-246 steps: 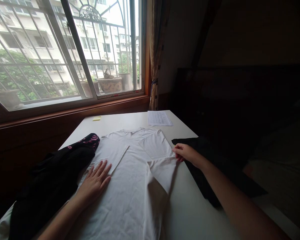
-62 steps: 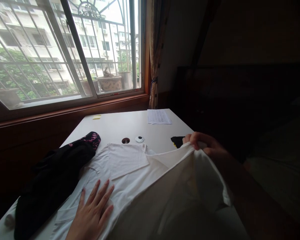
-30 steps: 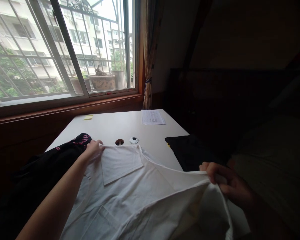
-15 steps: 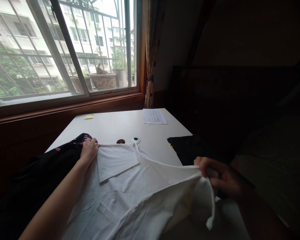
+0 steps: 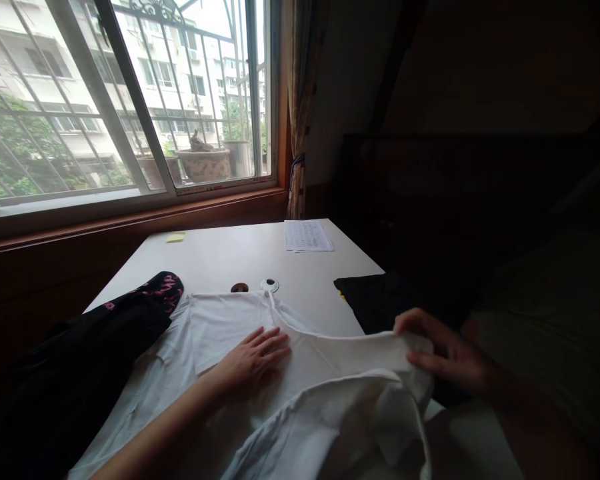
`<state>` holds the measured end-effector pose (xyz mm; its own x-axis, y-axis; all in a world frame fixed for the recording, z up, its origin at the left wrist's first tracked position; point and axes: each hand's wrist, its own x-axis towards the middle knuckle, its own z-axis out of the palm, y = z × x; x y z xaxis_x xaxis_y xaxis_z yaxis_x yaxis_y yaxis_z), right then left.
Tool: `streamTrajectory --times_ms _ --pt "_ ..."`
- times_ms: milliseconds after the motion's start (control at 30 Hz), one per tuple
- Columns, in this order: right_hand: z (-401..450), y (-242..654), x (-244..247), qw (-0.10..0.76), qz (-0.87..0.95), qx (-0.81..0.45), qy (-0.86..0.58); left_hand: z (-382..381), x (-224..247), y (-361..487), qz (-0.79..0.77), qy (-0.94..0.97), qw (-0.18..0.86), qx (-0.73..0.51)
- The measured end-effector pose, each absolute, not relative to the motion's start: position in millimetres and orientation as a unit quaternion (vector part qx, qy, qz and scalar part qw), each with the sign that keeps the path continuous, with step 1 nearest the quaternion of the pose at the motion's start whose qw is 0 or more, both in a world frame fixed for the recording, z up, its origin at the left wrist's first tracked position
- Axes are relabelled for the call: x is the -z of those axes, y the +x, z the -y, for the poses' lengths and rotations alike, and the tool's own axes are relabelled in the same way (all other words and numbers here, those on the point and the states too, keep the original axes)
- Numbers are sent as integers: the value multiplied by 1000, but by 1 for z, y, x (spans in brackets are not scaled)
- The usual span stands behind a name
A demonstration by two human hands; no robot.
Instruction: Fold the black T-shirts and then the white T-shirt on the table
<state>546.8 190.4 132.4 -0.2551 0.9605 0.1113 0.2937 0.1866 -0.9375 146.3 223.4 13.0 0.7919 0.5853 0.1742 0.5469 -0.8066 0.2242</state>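
Note:
A white cloth garment [image 5: 320, 357] with a cord along its edge is spread over the near part of the white table [image 5: 220, 250]. My left hand [image 5: 257, 357] lies flat on it, fingers stretched out, just below its far edge. At the garment's right end, my right hand [image 5: 440, 350] pinches the cloth between thumb and fingers. A fold of the fabric stands up in the foreground, and the cord hangs down below my right hand. The garment's near end runs out of view.
Black clothing with pink print [image 5: 145, 310] lies at the table's left edge. A folded black cloth [image 5: 375, 297] is at the right. Farther back are printed papers [image 5: 309, 236], a yellow sticky note [image 5: 176, 237], a round white object [image 5: 269, 285] and a brown disc [image 5: 239, 287]. A barred window stands behind.
My left hand has let go of the garment's far left corner and moved right and nearer, flattening onto the cloth. My right hand keeps its hold, with the cord end now lower.

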Motion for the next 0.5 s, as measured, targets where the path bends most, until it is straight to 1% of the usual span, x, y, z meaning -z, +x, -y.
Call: streamTrajectory --times_ms 133,233,333,433,500 --pt "-248 578 -143 431 582 -434 -536 -212 -15 149 -300 942 108 -105" --pt "-309 604 -147 453 566 -388 -568 -194 -28 157 -270 945 161 -89" --pt "-365 619 -141 473 567 -322 -592 -175 -40 168 -242 941 218 -91" --pt "-398 619 -126 429 577 -233 -655 -163 -44 175 -229 933 261 -99" --pt "-408 612 -113 378 585 -194 -691 -157 -45 177 -231 927 277 -104"
